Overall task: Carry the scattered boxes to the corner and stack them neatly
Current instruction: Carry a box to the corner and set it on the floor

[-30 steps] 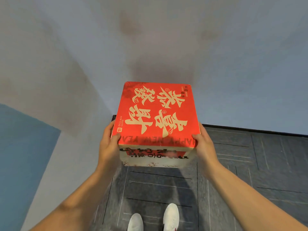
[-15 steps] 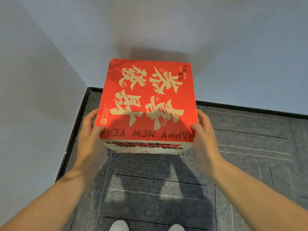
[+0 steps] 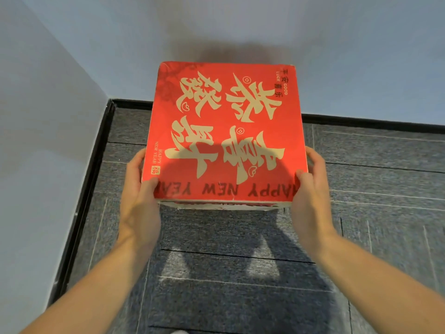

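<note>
A red box (image 3: 224, 131) with large cream characters and "HAPPY NEW YEAR" printed on its lid fills the middle of the head view. It is held above the grey carpet, close to the room corner (image 3: 111, 100). My left hand (image 3: 138, 196) grips its near left side, thumb on the lid edge. My right hand (image 3: 310, 189) clasps the near right side the same way. The box's underside and the floor right beneath it are hidden.
Two pale walls meet at the left rear, edged by a black skirting board (image 3: 96, 150). Grey carpet tiles (image 3: 373, 184) spread to the right and toward me. My shadow lies on the carpet under the box.
The box has come lower and nearer to the corner floor, and my view has tipped further down. Both hands keep the same grip. My shoes have dropped out of sight.
</note>
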